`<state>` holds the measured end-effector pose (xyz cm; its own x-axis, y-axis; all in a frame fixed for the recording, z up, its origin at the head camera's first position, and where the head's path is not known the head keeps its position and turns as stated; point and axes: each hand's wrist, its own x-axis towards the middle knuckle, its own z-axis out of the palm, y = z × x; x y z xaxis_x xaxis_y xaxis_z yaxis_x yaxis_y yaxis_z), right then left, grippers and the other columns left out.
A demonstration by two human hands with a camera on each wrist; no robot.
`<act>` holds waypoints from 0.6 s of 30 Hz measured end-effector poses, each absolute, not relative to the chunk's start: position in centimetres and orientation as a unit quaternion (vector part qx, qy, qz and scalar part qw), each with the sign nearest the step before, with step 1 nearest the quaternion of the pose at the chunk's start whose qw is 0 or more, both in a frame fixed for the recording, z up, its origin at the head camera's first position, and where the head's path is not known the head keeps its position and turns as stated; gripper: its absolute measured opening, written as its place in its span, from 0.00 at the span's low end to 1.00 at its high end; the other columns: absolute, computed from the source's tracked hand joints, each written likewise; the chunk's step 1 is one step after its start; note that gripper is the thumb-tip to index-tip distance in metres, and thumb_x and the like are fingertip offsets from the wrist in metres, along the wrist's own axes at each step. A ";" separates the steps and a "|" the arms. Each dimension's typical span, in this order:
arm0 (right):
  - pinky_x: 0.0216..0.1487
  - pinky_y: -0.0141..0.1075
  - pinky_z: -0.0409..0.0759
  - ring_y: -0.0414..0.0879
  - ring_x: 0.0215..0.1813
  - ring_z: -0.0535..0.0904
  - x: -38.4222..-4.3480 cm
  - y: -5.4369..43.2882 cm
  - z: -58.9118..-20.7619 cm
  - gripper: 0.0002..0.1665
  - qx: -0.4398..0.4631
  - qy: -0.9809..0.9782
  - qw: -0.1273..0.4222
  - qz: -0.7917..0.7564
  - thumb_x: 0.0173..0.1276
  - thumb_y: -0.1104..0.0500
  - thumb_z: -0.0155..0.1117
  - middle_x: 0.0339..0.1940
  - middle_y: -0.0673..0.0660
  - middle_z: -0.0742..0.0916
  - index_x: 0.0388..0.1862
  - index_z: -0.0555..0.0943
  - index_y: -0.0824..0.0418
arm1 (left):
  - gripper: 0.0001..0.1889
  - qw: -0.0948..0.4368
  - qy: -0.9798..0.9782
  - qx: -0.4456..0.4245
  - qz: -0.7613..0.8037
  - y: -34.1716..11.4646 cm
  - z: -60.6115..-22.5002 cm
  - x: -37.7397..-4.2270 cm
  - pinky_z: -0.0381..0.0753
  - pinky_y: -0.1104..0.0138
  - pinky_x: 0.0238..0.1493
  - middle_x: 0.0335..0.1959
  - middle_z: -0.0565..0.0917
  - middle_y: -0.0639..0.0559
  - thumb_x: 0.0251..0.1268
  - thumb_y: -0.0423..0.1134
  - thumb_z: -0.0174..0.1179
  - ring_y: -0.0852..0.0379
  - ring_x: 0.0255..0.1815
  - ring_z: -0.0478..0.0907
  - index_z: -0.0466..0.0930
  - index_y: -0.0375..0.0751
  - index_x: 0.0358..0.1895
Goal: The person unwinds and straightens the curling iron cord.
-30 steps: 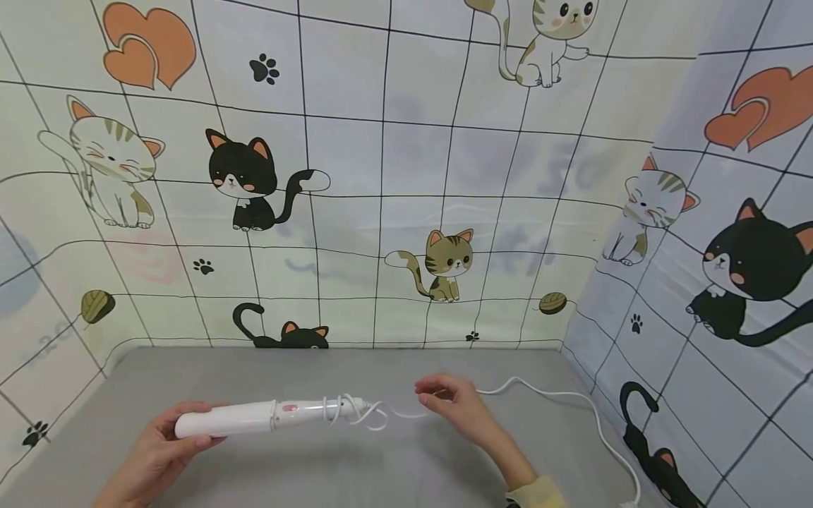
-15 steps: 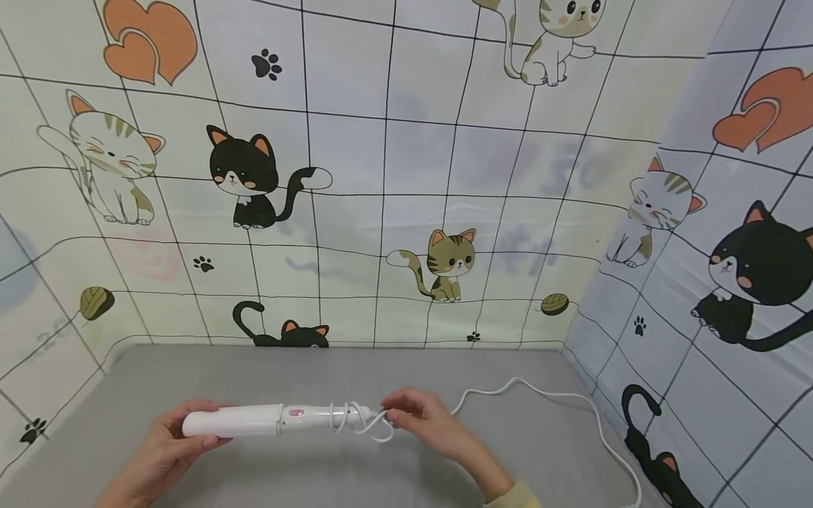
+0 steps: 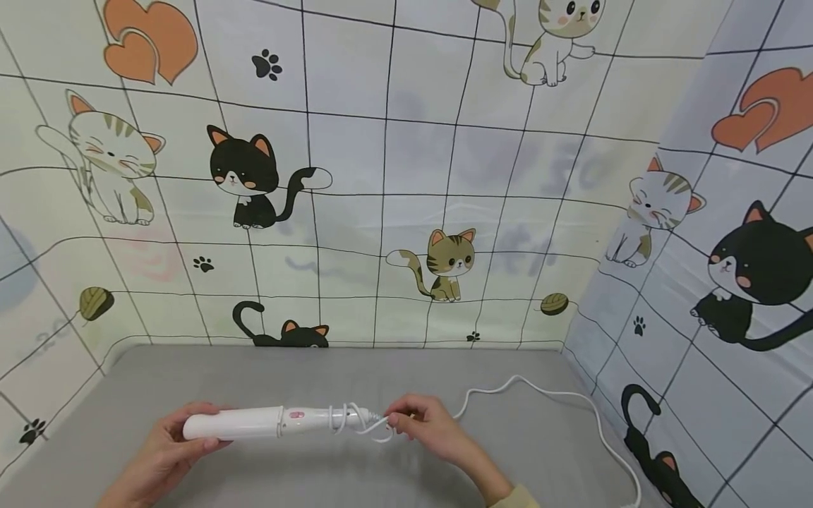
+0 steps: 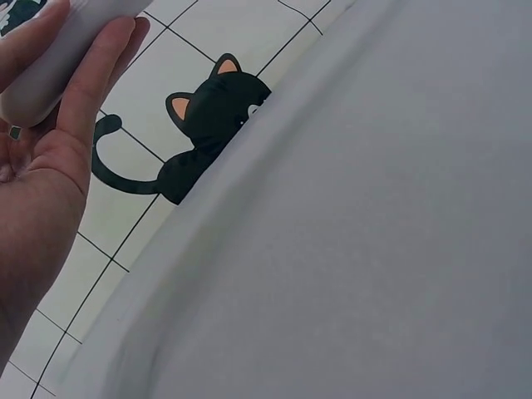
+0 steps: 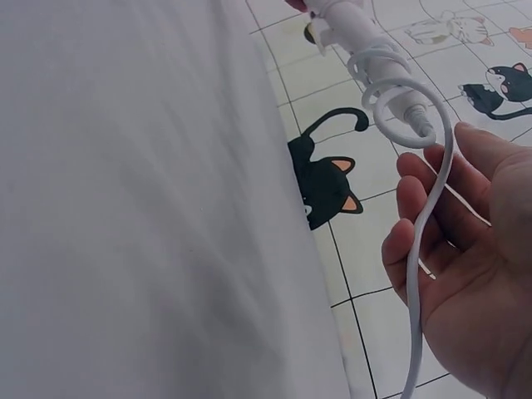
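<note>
A white wand-shaped electric appliance (image 3: 238,423), with a pink button on its slimmer handle, is held level above the grey surface. My left hand (image 3: 164,446) grips its thick rounded end, thumb below and fingers over the far side. In the left wrist view, the appliance (image 4: 71,58) lies across the palm. Its white cord (image 5: 428,208) loops loosely several times around the handle end. My right hand (image 3: 435,429) pinches the cord between thumb and index finger just past the handle's tip. In the right wrist view, the cord passes over the curled fingers (image 5: 399,241).
The rest of the cord runs right over the grey-covered table (image 3: 286,374) and down its right side. Behind and beside it hangs a cloth backdrop (image 3: 349,155) with grid lines and cartoon cats.
My right hand has moved left to the handle end and taken the cord between its fingertips. The left hand and the appliance have shifted only slightly.
</note>
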<state>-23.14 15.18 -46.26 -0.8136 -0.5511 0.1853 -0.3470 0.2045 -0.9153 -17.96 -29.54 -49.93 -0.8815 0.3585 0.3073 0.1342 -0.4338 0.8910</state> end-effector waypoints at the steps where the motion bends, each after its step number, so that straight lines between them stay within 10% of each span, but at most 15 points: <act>1: 0.34 0.28 0.79 0.47 0.36 0.82 -23.1 15.3 -46.3 0.10 -0.289 0.772 0.085 -0.559 0.76 0.59 0.64 0.37 0.54 0.88 0.47 0.87 0.65 | 0.30 0.067 0.524 0.234 0.816 -29.6 -50.0 -17.9 0.83 0.57 0.59 0.61 0.84 0.51 0.68 0.11 0.47 0.58 0.59 0.79 0.83 0.44 0.60; 18: 0.32 0.27 0.76 0.36 0.31 0.77 -24.1 17.0 -46.7 0.06 -0.267 0.790 0.017 -0.552 0.67 0.64 0.73 0.33 0.54 0.88 0.38 0.88 0.67 | 0.33 0.033 0.456 0.291 0.840 -30.7 -50.3 -17.9 0.82 0.55 0.61 0.63 0.82 0.44 0.66 0.07 0.41 0.52 0.61 0.80 0.80 0.38 0.63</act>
<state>-24.14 16.99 -46.74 -0.8567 -0.4405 0.2683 -0.4033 0.2479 -0.8808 -17.87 -30.71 -50.28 -0.8287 0.3212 0.4583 0.2092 -0.5817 0.7860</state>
